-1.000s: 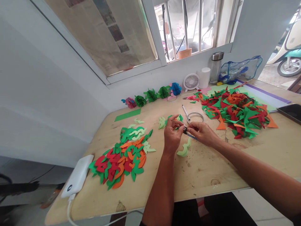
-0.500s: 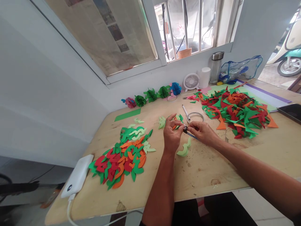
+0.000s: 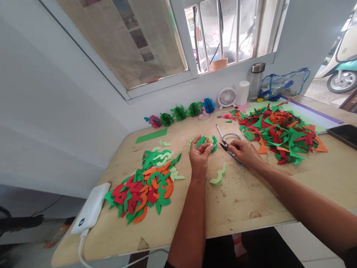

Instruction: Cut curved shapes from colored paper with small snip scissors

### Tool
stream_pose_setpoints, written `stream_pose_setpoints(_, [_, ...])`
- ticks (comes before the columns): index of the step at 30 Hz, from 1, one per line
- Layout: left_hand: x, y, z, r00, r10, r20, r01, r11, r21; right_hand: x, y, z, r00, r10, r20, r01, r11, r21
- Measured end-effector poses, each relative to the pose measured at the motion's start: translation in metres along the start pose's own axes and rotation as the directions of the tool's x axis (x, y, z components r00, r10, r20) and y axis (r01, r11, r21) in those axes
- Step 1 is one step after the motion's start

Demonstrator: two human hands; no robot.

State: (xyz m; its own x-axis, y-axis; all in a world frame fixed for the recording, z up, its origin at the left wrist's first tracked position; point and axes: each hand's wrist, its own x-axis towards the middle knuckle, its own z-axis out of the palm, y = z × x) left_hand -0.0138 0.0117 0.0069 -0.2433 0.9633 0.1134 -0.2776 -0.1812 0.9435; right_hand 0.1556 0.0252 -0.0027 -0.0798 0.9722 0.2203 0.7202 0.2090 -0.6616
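My left hand (image 3: 199, 158) is closed in a pinch. A tiny pale bit shows at its fingertips, too small to name. Just behind those fingers lie green and orange paper cutouts (image 3: 214, 144), partly hidden. My right hand (image 3: 245, 153) grips small pliers (image 3: 236, 160) with dark jaws and a blue handle, the jaws pointing left and apart from the left hand. Beyond the pliers lie a coil of silvery wire (image 3: 240, 137) and a thin white pen-like stick (image 3: 219, 130). Between my forearms rests a pale green wavy paper piece (image 3: 218, 178).
Heaped paper cutouts (image 3: 152, 182) lie at the left, and a pile of paper scraps (image 3: 290, 134) at the right. Folded paper flowers (image 3: 178, 112), a small fan (image 3: 227, 98) and a glass bottle (image 3: 255, 82) line the wall. A white power bank (image 3: 92, 208) sits at the left edge.
The pliers in my right hand have moved right, away from my left fingertips, and their jaws now show apart. My left hand has shifted slightly left, uncovering more green cutouts.
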Motion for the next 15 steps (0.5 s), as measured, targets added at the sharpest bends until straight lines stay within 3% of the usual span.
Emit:
stream_pose_setpoints(5, [0.001,0.000,0.000,1.000,-0.026,0.013,0.026,1.000,-0.007,0.005,0.010,-0.001,0.995,0.070,-0.066,-0.080,0.983,-0.166])
stream_pose_setpoints(12, [0.002,-0.001,-0.002,0.993,-0.120,0.005,0.120,0.982,-0.147,0.009,0.014,-0.010,0.989,0.143,0.028,-0.123,0.921,-0.370])
stream_pose_setpoints(15, [0.002,-0.001,-0.002,0.988,-0.156,0.002,0.154,0.968,-0.200,0.008,0.014,-0.014,0.991,0.128,-0.023,-0.126,0.897,-0.424])
